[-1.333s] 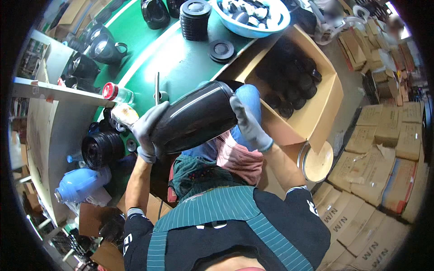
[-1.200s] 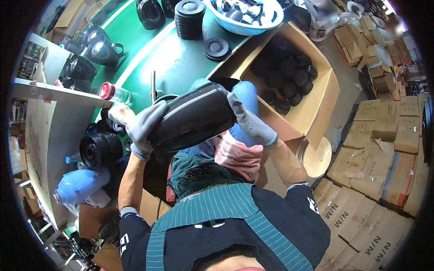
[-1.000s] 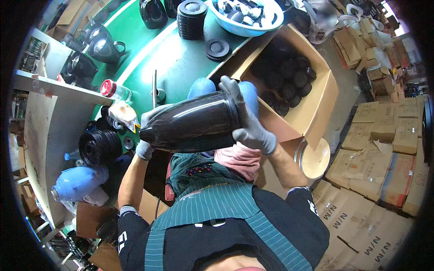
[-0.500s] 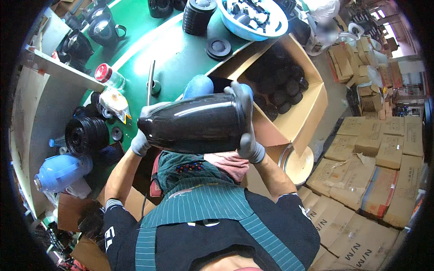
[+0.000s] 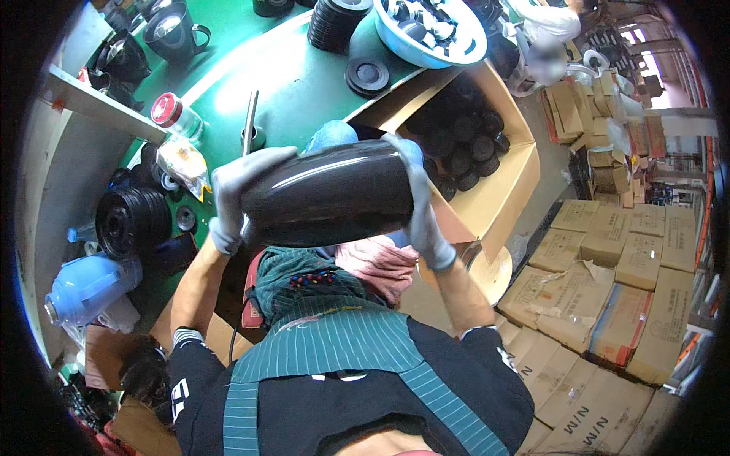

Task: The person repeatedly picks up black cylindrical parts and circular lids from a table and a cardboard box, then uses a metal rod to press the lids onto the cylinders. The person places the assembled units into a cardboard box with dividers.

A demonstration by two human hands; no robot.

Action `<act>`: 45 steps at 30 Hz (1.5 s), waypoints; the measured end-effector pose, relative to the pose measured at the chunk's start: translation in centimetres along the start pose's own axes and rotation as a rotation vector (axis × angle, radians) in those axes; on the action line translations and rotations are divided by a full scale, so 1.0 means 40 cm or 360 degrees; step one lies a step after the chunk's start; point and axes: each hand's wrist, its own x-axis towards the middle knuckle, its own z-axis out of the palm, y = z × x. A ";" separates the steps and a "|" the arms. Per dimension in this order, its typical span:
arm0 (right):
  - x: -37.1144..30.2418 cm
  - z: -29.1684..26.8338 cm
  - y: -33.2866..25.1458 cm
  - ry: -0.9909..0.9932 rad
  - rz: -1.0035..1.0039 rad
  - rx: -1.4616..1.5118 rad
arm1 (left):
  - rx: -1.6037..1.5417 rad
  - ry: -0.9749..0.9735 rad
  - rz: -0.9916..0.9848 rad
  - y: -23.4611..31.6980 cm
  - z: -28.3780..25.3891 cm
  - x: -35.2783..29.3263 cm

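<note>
A glossy black tapered flask body [image 5: 327,194] lies sideways across my lap, raised a little, its wide end to the right. My left hand [image 5: 237,194], in a grey glove, is closed around the narrow end, and its fingers stretch over the top. Against the wide end presses my right hand [image 5: 422,205], also gloved in grey, with the fingers at the far side of the rim. The two hands hold the flask body between them. The palm of the left hand hides the narrow tip.
An open carton [image 5: 517,182] of black round caps stands at the right. On the green table [image 5: 296,91] are stacked black discs [image 5: 338,26], a blue basin [image 5: 475,53] of small parts, a red-lidded jar [image 5: 169,112] and a black jug [image 5: 171,34]. A blue flask [image 5: 87,289] lies left.
My left hand has shifted over the narrow end, covering the tip that showed before. My right hand's fingers have straightened along the wide end. The flask body has moved slightly up the picture.
</note>
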 end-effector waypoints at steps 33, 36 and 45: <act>-0.052 -0.254 0.183 0.0036 0.0202 -0.0351 | 0.0397 -0.0360 0.0236 0.019 0.265 -0.136; -0.020 -0.181 0.015 -0.0065 0.0361 -0.1113 | 0.0518 -0.1189 0.0638 -0.039 0.214 -0.149; 0.021 -0.024 0.201 0.0552 -0.0188 0.0034 | 0.1032 -0.0004 -0.1093 -0.447 0.159 -0.076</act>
